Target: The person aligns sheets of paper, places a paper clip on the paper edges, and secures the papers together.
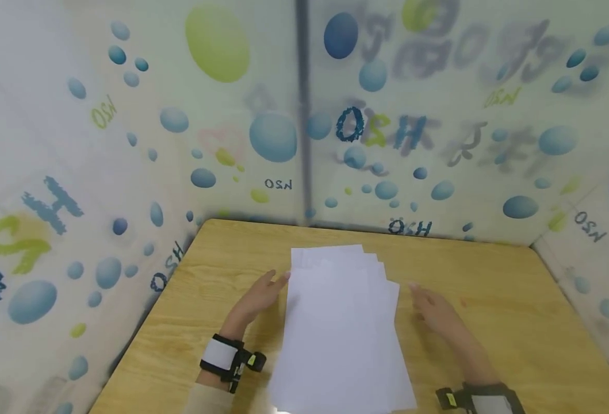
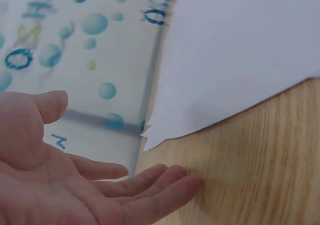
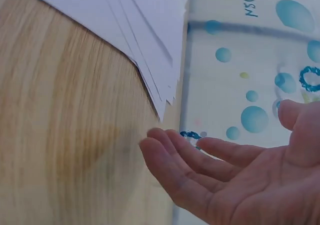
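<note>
A loose stack of white paper sheets (image 1: 335, 328) lies on the wooden table, its sheets fanned unevenly along the right side and the top. Close to the stack's left edge is my left hand (image 1: 260, 295), fingers extended toward the paper. In the left wrist view that hand (image 2: 115, 190) holds nothing, and its fingers are relaxed below the paper's corner. My right hand (image 1: 435, 310) hovers a short gap away from the stack's right edge. The right wrist view shows its fingers loosely bent and separate from the sheets (image 3: 135, 40), with nothing in the palm.
The wooden table (image 1: 495, 287) meets patterned walls (image 1: 439, 172) at its back and sides. Black bands with small cameras are strapped on both wrists, the left band (image 1: 221, 353) beside the paper and the right band (image 1: 482, 398) at the bottom edge.
</note>
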Demonstrator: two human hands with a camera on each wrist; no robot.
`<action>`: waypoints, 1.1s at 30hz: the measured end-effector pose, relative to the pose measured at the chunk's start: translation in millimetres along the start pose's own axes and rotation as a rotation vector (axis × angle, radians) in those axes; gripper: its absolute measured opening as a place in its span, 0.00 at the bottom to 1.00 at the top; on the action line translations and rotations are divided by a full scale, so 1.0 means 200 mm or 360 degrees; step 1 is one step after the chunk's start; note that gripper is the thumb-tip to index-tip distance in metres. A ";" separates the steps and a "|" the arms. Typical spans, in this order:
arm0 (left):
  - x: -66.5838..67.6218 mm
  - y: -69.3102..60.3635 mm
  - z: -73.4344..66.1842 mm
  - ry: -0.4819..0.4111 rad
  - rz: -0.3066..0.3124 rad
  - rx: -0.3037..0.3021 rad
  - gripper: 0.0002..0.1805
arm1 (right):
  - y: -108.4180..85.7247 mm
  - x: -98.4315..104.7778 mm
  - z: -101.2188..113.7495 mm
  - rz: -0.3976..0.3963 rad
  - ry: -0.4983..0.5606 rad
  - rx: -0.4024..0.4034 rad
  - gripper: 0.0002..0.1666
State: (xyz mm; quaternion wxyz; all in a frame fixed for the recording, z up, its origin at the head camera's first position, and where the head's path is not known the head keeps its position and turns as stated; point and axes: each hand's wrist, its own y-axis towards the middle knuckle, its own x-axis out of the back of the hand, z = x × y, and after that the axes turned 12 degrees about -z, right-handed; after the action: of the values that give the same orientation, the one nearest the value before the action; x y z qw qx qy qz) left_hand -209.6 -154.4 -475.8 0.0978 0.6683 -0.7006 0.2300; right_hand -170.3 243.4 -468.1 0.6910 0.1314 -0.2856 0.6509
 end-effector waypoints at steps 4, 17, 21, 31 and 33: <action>0.06 -0.09 0.04 -0.0196 0.0067 0.0183 0.52 | -0.04 0.00 -0.03 0.0163 0.0288 -0.0207 0.54; 0.02 -0.37 0.06 -0.0466 0.0384 0.0219 0.46 | -0.25 -0.01 -0.10 0.0606 0.0655 -0.0428 0.61; -0.04 -0.39 0.05 -0.0590 0.0439 0.0202 0.45 | -0.27 -0.03 -0.11 0.0670 0.0778 -0.0460 0.59; -0.04 -0.47 0.06 -0.0444 0.0353 0.0202 0.44 | -0.32 -0.02 -0.13 0.0656 0.0798 -0.0556 0.56; -0.03 -0.51 0.06 -0.0455 0.0364 0.0276 0.44 | -0.35 -0.01 -0.13 0.0670 0.0831 -0.0636 0.56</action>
State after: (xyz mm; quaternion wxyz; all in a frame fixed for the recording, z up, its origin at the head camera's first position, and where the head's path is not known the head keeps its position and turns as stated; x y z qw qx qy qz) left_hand -107.4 -154.7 -470.4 -0.0872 0.6163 -0.7563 0.2017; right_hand -97.2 248.0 -477.1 0.6038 -0.2374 -0.2420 0.7214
